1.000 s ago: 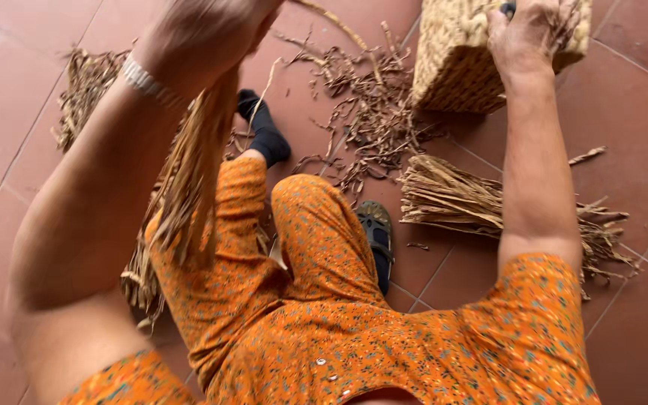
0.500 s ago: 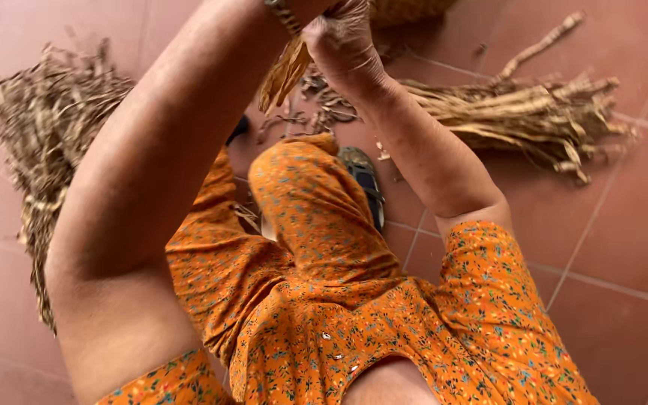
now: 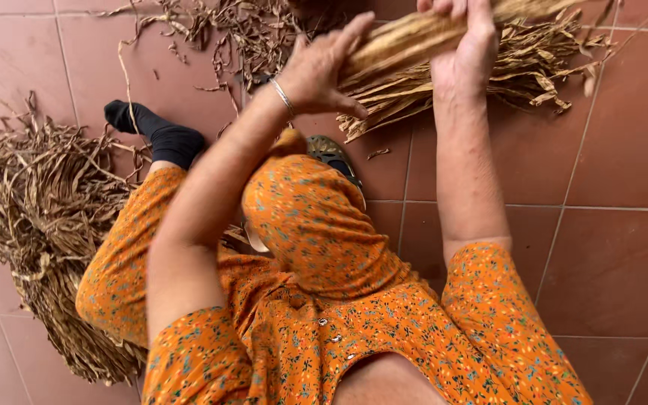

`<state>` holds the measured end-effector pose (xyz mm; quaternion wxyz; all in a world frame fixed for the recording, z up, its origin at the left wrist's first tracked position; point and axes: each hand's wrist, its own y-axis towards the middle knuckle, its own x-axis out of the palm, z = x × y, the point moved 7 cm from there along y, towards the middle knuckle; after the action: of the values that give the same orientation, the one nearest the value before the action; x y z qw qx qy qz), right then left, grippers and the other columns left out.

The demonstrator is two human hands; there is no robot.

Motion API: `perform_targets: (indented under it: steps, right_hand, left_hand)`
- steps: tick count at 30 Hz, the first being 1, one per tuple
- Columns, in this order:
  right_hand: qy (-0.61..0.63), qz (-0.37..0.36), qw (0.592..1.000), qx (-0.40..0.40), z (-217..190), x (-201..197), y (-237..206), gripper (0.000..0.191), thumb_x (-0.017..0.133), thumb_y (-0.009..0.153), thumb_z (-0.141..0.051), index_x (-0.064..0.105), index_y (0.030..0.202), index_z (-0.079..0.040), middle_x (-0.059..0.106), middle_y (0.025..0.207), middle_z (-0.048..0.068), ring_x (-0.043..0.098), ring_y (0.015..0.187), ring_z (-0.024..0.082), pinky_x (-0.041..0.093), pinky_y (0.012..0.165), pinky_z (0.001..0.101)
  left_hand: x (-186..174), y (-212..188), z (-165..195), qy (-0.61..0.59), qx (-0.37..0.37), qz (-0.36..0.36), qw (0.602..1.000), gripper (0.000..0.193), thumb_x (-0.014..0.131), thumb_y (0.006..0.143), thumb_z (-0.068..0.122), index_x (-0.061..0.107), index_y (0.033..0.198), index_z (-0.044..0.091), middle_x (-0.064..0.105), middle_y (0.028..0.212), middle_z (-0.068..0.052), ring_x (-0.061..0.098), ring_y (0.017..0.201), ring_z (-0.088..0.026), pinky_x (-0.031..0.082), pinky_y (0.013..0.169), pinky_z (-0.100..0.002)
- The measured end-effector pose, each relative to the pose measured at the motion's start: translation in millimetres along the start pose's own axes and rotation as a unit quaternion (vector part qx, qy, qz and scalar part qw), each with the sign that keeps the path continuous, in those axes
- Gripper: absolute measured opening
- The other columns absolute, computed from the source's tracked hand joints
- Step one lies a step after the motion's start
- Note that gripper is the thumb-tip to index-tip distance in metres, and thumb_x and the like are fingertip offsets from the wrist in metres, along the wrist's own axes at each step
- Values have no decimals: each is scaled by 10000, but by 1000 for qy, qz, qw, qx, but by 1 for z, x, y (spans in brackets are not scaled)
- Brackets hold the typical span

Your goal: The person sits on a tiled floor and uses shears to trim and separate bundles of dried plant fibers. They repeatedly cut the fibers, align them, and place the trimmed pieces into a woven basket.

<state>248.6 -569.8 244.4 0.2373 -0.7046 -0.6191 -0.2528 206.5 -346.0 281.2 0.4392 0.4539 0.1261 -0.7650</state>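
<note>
I am sitting on a red tiled floor in orange flowered clothes. Both hands are raised in front of me on one bundle of dried straw-coloured stalks. My right hand grips the bundle from the side, fingers wrapped round it. My left hand, with a thin metal bangle on the wrist, is closed on the bundle's lower end with the index finger stretched out. The bundle slants up to the right, and its top runs out of view.
A big heap of dried stalks lies on the floor at my left. A second sheaf lies beyond my hands, with loose scraps scattered at the top. My foot in a black sock and a sandal rest on the tiles.
The view has swung down and left. My right hand has left the woven basket and joined the left on the stalk bundle, which now slants up to the right.
</note>
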Motion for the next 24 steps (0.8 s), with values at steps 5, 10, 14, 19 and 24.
perform_targets:
  steps: [5, 10, 14, 19, 24]
  right_hand:
    - [-68, 83, 994, -30, 5, -78, -45, 326, 704, 1042, -371, 609, 1141, -75, 644, 954, 39, 673, 969, 196, 639, 1023, 534]
    - [-365, 279, 885, 80, 60, -200, -48, 650, 579, 1001, -629, 538, 1380, -102, 583, 1221, -41, 521, 1023, 51, 277, 861, 165]
    - [-355, 420, 815, 179, 115, -250, -85, 792, 702, 884, -667, 483, 1309, -35, 576, 1094, 76, 511, 742, 137, 420, 590, 356]
    - [-299, 461, 806, 220, 141, -264, -116, 1034, 688, 706, -766, 357, 1429, -105, 486, 1330, 167, 496, 1049, 281, 494, 783, 483]
    - [-186, 413, 831, 324, 174, -257, -112, 1449, 792, 533, -835, 44, 1543, -112, 183, 1613, 250, 358, 1451, 533, 410, 1078, 743]
  left_hand:
    - [126, -12, -30, -24, -119, -153, 981, 696, 751, 959, 163, 329, 1512, 198, 631, 1327, -136, 690, 967, -298, 587, 775, -434]
    - [198, -5, -65, 111, -113, -148, 976, 733, 720, 964, 115, 278, 1548, 143, 609, 1127, -178, 665, 971, -334, 575, 770, -471]
    - [242, -18, -97, 185, -174, -243, 936, 904, 704, 854, 109, 167, 1574, 219, 513, 1252, -208, 636, 968, -318, 576, 713, -459]
    - [246, -13, -100, 261, -174, -246, 917, 796, 702, 968, 204, 230, 1609, 212, 477, 1226, -178, 566, 1031, -338, 470, 854, -661]
    - [237, 9, -94, 227, -158, -354, 893, 1272, 813, 580, 807, 352, 1522, 88, 402, 1485, -212, 340, 1429, -397, 144, 1145, -783]
